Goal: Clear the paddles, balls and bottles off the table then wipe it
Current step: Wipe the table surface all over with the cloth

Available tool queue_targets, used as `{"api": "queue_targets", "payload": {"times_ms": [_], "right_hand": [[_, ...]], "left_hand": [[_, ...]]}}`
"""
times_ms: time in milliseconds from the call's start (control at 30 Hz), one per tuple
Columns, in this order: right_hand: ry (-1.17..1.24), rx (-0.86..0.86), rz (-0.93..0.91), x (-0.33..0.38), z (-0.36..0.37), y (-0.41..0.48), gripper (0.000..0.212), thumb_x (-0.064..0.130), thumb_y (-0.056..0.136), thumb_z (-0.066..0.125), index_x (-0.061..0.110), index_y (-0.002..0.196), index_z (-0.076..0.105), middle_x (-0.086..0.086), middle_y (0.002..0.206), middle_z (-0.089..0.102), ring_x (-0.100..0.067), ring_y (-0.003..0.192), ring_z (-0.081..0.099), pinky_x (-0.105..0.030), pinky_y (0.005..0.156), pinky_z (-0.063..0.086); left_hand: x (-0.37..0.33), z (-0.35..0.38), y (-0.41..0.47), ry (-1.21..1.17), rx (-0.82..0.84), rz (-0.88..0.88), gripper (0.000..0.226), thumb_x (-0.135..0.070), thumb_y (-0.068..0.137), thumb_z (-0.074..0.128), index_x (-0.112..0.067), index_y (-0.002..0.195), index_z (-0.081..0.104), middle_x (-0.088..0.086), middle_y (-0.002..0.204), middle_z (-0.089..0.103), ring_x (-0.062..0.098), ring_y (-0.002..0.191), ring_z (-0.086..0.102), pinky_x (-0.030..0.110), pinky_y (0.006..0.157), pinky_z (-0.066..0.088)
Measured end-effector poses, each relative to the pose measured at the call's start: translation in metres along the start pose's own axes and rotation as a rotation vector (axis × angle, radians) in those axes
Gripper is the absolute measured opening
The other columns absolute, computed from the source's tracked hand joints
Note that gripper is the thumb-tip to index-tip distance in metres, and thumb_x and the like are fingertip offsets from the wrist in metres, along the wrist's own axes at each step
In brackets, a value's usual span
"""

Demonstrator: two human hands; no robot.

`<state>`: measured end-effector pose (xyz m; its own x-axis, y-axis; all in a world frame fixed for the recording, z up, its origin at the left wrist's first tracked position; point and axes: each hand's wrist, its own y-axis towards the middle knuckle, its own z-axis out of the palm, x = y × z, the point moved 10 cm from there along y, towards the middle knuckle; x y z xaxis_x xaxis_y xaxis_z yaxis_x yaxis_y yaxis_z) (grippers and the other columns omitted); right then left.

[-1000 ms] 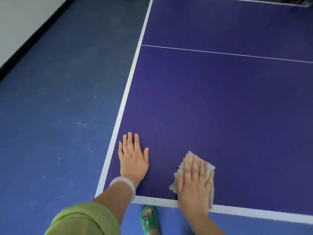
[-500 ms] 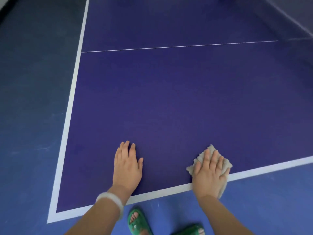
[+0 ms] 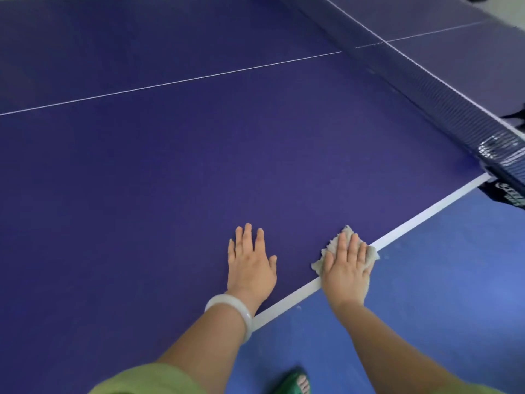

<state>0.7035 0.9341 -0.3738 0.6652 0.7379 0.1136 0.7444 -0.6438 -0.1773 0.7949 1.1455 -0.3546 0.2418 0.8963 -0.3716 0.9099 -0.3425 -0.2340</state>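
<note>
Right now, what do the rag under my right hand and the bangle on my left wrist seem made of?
Rag: probably worn terry or microfibre cloth, matte grey-beige; its edges look fuzzy and crumpled. Bangle: possibly jade or glass, maybe plastic; pale, smooth, slightly translucent with a soft sheen.

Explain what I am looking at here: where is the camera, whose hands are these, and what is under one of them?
There is no machine here: a person works with bare hands. Every picture comes from one wide-angle camera worn on the head, looking forward and down. The purple surface is a table-tennis table, with its net at the upper right. The left hand, with a pale bracelet on the wrist, lies flat on the table. The right hand presses a grey cloth with straight fingers at the table's white edge line. Below is blue floor and a green sandal.
</note>
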Motion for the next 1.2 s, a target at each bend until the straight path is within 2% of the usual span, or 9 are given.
{"api": "queue_targets", "payload": {"times_ms": [167, 300, 467, 567, 767, 900, 1033, 1100, 1200], "right_hand": [[-0.025, -0.071, -0.362, 0.058, 0.008, -0.04, 0.059, 0.041, 0.101, 0.017, 0.017, 0.154, 0.024, -0.004, 0.162, 0.018, -0.022, 0.151, 0.011, -0.049, 0.118, 0.015], [-0.063, -0.056, -0.525, 0.032, 0.004, -0.018, 0.056, 0.044, 0.103, 0.025, 0.023, 0.155, 0.024, 0.003, 0.163, 0.016, -0.019, 0.151, 0.011, -0.047, 0.117, 0.018], [-0.067, -0.088, -0.212, -0.038, -0.021, 0.062, 0.063, 0.048, 0.1, 0.011, 0.02, 0.155, 0.021, 0.0, 0.162, 0.016, -0.021, 0.151, 0.007, -0.046, 0.122, 0.009], [0.091, -0.128, -0.048, -0.067, -0.025, 0.087, 0.062, 0.049, 0.103, 0.025, 0.02, 0.156, 0.012, 0.0, 0.164, 0.007, -0.02, 0.151, -0.001, -0.043, 0.123, 0.001], [0.693, -0.19, 0.357, -0.099, -0.024, 0.094, 0.08, 0.046, 0.098, 0.045, 0.018, 0.156, -0.004, -0.001, 0.164, -0.012, -0.031, 0.149, 0.009, -0.046, 0.114, 0.025], [0.841, -0.195, 0.537, -0.111, -0.022, 0.1, 0.086, 0.049, 0.097, 0.048, 0.015, 0.156, -0.004, -0.011, 0.162, 0.011, -0.041, 0.137, 0.029, -0.049, 0.107, 0.032], [0.826, -0.056, 0.728, -0.139, -0.006, 0.098, 0.068, 0.059, 0.096, 0.039, 0.005, 0.137, 0.038, -0.014, 0.113, 0.06, -0.033, 0.1, 0.059, -0.045, 0.078, 0.05], [0.768, 0.0, 0.745, -0.145, -0.003, 0.092, 0.062, 0.062, 0.097, 0.031, 0.005, 0.111, 0.05, -0.007, 0.08, 0.057, -0.024, 0.069, 0.057, -0.035, 0.054, 0.041], [0.733, 0.031, 0.748, -0.152, -0.002, 0.079, 0.057, 0.057, 0.1, 0.026, 0.007, 0.095, 0.055, -0.004, 0.073, 0.055, -0.017, 0.061, 0.051, -0.03, 0.048, 0.031]], "left_hand": [[-0.016, 0.012, 0.02, 0.086, -0.084, -0.065, 0.066, -0.048, 0.102, 0.023, -0.017, 0.156, 0.004, 0.012, 0.163, -0.005, 0.03, 0.15, -0.01, 0.046, 0.122, -0.005], [-0.022, 0.013, 0.016, 0.142, -0.177, -0.092, 0.063, -0.045, 0.101, 0.023, -0.011, 0.153, 0.024, 0.019, 0.159, 0.019, 0.036, 0.149, 0.012, 0.053, 0.121, 0.009], [-0.022, 0.018, 0.018, 0.189, -0.22, -0.101, 0.066, -0.044, 0.096, 0.022, -0.006, 0.149, 0.034, 0.022, 0.154, 0.03, 0.039, 0.145, 0.022, 0.057, 0.118, 0.016], [-0.023, 0.018, 0.018, 0.203, -0.234, -0.104, 0.067, -0.044, 0.095, 0.023, -0.006, 0.149, 0.033, 0.022, 0.155, 0.029, 0.039, 0.145, 0.022, 0.057, 0.118, 0.015], [-0.024, 0.018, 0.019, 0.234, -0.228, -0.117, 0.067, -0.044, 0.096, 0.021, -0.007, 0.15, 0.032, 0.022, 0.155, 0.028, 0.038, 0.146, 0.02, 0.057, 0.118, 0.015], [-0.026, 0.017, 0.019, 0.236, -0.227, -0.127, 0.068, -0.044, 0.095, 0.021, -0.007, 0.15, 0.032, 0.022, 0.155, 0.029, 0.038, 0.146, 0.02, 0.056, 0.119, 0.014], [-0.026, 0.018, 0.019, 0.236, -0.213, -0.135, 0.068, -0.044, 0.094, 0.021, -0.007, 0.15, 0.032, 0.022, 0.156, 0.027, 0.038, 0.147, 0.018, 0.056, 0.119, 0.012], [-0.026, 0.019, 0.02, 0.231, -0.207, -0.135, 0.068, -0.044, 0.094, 0.022, -0.006, 0.15, 0.033, 0.023, 0.155, 0.028, 0.039, 0.146, 0.019, 0.057, 0.119, 0.013], [-0.026, 0.021, 0.02, 0.214, -0.182, -0.134, 0.068, -0.043, 0.094, 0.023, -0.006, 0.149, 0.033, 0.023, 0.155, 0.028, 0.039, 0.146, 0.019, 0.057, 0.119, 0.013]]}}
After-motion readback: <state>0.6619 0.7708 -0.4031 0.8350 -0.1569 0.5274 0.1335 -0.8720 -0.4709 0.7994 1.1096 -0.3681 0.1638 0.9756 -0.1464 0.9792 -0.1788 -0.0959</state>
